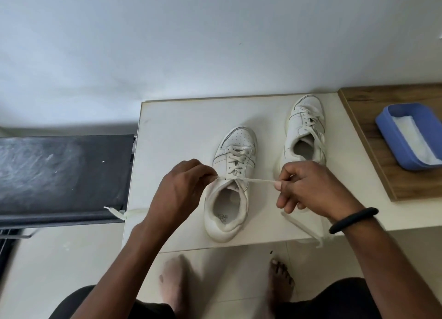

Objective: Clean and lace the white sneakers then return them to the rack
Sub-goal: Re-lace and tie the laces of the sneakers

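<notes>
Standing toe-away on the smooth, matte white surface (179, 127), the near sneaker (229, 192) is being laced at its collar. The flat, woven off-white lace (258, 180) is being drawn taut to both sides across the top eyelets. One run is being pinched by the left hand (184, 189), fingers curled, at the left edge of the padded collar. The other run is being pinched between the thumb and fingertips of the right hand (311, 187), just right of the shoe. The loose left end (117, 212) is being left draped over the left edge of the surface, and the loose right end (303, 225) is being left trailing off the front edge. The upper is being shown as smooth, leather-like panels with a rounded, perforated toe. The far sneaker (303, 132), already laced, is standing behind and to the right, apart from the first. A round black band (354, 219) is being worn on the right wrist. On the adjoining wood-grain board (382, 175), a rectangular blue tray (392, 139) with rounded corners is being occupied by a folded white cloth (413, 137).
</notes>
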`<move>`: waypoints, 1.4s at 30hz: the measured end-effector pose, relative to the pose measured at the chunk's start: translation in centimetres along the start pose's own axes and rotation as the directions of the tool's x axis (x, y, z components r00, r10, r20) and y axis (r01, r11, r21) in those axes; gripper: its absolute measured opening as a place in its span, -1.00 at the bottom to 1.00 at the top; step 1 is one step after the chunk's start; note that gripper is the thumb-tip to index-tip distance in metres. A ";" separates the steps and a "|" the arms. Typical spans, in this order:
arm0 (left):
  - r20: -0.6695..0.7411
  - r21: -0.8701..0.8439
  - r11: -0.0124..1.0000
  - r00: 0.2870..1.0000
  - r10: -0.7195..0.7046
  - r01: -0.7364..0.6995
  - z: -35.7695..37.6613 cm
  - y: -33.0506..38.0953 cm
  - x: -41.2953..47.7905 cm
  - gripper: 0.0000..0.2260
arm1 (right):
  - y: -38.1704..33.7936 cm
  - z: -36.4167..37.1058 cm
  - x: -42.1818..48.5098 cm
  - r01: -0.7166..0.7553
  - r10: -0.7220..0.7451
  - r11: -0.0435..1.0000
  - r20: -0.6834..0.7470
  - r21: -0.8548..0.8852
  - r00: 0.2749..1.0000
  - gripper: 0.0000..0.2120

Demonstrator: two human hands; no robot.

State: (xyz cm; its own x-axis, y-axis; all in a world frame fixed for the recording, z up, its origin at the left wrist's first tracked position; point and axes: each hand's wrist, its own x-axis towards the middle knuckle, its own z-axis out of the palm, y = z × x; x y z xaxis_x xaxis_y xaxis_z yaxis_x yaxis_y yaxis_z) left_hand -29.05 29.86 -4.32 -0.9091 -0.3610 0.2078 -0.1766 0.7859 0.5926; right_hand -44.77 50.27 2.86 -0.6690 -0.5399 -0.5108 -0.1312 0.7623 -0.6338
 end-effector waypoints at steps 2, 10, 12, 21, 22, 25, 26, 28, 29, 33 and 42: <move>-0.030 0.094 0.995 0.999 0.030 -0.027 -0.2 0.2 0.1 -0.97 | 0.0 -0.3 -0.1 0.027 -0.029 0.998 -0.036 -0.058 0.999 -0.82; 0.058 0.109 0.992 0.996 -0.072 0.065 -0.8 0.2 -0.3 -0.95 | -0.1 0.3 0.0 0.086 -0.116 0.979 -0.162 -0.183 0.980 -0.78; 0.149 0.040 0.991 0.980 -0.132 0.127 -1.1 0.2 -0.4 -0.94 | -0.1 -0.2 -0.2 0.112 -0.137 0.977 -0.129 -0.181 0.982 -0.79; 0.252 -0.404 0.849 0.933 -0.256 0.342 -6.2 0.4 -0.7 -0.84 | 0.9 -4.4 -1.9 0.373 -0.377 0.926 0.112 0.059 0.919 -0.84; 0.221 -0.520 0.787 0.943 -0.250 0.331 -6.2 0.5 -0.7 -0.79 | 0.9 -4.6 -2.0 0.432 -0.449 0.888 0.089 0.160 0.889 -0.79; 0.138 -0.802 0.543 0.963 -0.233 0.246 -4.9 1.6 -0.3 -0.72 | 0.9 -3.9 -1.7 0.585 -0.594 0.719 -0.105 0.374 0.797 -0.76; 0.130 -0.854 0.466 0.963 -0.236 0.229 -4.1 2.1 0.0 -0.74 | 0.7 -3.2 -1.4 0.620 -0.609 0.667 -0.176 0.414 0.773 -0.78; 0.130 -0.917 0.339 0.960 -0.248 0.212 -2.8 3.3 0.6 -0.76 | -0.2 -1.3 -0.8 0.633 -0.602 0.565 -0.260 0.529 0.755 -0.80; 0.129 -0.930 0.305 0.959 -0.251 0.205 -2.2 3.9 0.8 -0.76 | -0.6 -0.2 -0.6 0.609 -0.582 0.508 -0.279 0.608 0.764 -0.81; 0.077 -0.883 0.422 0.950 -0.303 0.206 -0.9 5.3 1.4 -0.80 | -2.5 3.0 0.3 0.439 -0.411 0.293 -0.303 0.850 0.860 -0.82; 0.141 -0.847 0.378 0.843 -0.520 0.375 0.1 5.4 1.0 -0.84 | -1.7 5.8 2.1 0.279 -0.208 0.678 -0.187 0.680 0.960 -0.86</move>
State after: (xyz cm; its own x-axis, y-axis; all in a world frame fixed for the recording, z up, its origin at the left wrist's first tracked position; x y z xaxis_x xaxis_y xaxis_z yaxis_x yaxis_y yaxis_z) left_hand -30.94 33.78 -1.03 -0.7276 -0.6417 -0.2425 -0.0879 -0.2634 0.9607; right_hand -41.72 45.78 -0.48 -0.7516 -0.6104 -0.2501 0.2218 0.1232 -0.9673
